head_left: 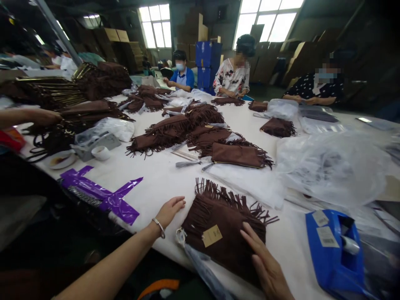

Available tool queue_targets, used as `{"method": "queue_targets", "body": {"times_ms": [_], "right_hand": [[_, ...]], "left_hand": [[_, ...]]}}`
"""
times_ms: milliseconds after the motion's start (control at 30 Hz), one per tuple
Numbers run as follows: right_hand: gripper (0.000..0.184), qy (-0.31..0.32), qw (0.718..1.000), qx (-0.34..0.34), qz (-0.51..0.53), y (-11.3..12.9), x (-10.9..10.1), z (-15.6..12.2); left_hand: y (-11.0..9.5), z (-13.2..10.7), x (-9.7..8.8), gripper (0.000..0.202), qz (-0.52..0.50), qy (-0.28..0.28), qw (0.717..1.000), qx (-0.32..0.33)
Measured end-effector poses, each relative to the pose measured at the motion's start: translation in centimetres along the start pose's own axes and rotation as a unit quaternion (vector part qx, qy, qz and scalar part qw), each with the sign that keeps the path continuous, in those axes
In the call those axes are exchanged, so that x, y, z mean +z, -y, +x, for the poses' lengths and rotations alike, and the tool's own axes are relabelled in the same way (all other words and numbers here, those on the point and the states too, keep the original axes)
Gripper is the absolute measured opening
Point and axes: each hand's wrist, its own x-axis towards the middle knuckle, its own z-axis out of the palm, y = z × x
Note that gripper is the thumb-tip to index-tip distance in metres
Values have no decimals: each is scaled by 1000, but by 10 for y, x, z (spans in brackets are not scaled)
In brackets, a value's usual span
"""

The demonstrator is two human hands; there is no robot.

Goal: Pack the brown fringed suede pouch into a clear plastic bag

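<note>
A dark brown fringed pouch point(226, 208) lies flat on the white table in front of me, its fringe pointing away. A tan paper hang tag point(212, 236) rests on it, and a plastic-wrapped strap point(200, 266) trails off its near left corner. My right hand point(265, 260) lies on the pouch's right side with fingers stretched out. Just left of the pouch, my left hand point(170, 213) hovers at or near the tabletop, fingers extended and holding nothing; I cannot tell whether it touches the cloth.
A blue tape dispenser point(333, 250) stands at right, near clear plastic bags point(331, 166). More brown fringed pouches point(236, 155) are piled mid-table. Purple tape point(121, 204) marks the left edge beside a white cup point(100, 153). A co-worker's hand point(46, 118) reaches in at left; several people sit opposite.
</note>
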Motion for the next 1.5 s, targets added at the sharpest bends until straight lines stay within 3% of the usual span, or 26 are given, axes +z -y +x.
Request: {"method": "queue_targets", "body": {"times_ms": [33,67,100,133,200,267,333,433,567,667,733,833,900,967,1033,1100,1133,1200,1267,1400,1500], "right_hand": [[45,-63,992,63,87,-6,-12,-9],[48,-133,965,140,180,-15,-25,-17],[51,-174,914,216,297,-27,-38,-23],[51,-159,862,297,378,-39,-51,-26],[53,-85,764,399,499,-60,-73,-22],[54,-5,696,451,559,-70,-85,-5],[49,53,659,469,586,-66,-86,23],[40,128,643,448,608,-46,-76,68],[51,199,624,397,643,-27,-60,111],[58,224,635,384,632,-29,-51,128],[58,229,647,381,620,-35,-46,136],[55,235,656,376,611,-45,-46,149],[51,231,682,373,586,-48,-50,156],[48,217,753,358,508,-45,-57,158],[49,220,853,315,353,-36,-63,155],[51,255,928,220,157,-23,-61,145],[53,276,947,156,59,-17,-58,138],[56,311,944,25,-109,-9,-46,120],[60,307,917,-83,-239,-7,-33,100],[69,234,873,-234,-357,-17,-19,64],[61,178,892,-275,-312,-33,-4,63]], "left_hand": [[-3,6,-1,50,-34,27,998,-42],[-6,12,-2,51,-59,57,993,-82],[-10,20,-3,51,-78,87,986,-120],[-14,28,-3,51,-92,116,977,-152],[-20,46,-3,52,-102,171,959,-203],[-25,67,0,52,-95,231,939,-237],[-29,87,6,51,-85,305,910,-269],[-32,112,22,48,-86,399,860,-306],[-36,136,59,37,-101,465,819,-322],[-35,151,90,43,-57,513,784,-343],[-31,161,106,51,-35,561,763,-319],[-25,171,118,62,-36,605,757,-246],[-28,172,118,70,-46,609,764,-209],[-40,163,113,77,-40,606,774,-181],[-57,144,105,79,9,625,773,-112],[-72,115,97,72,117,640,759,24],[-76,98,93,68,175,631,748,108],[-73,65,87,65,275,582,723,253],[-59,39,81,67,327,531,702,342],[-26,10,77,63,392,460,681,414],[-17,-9,77,48,461,422,638,450]]}}
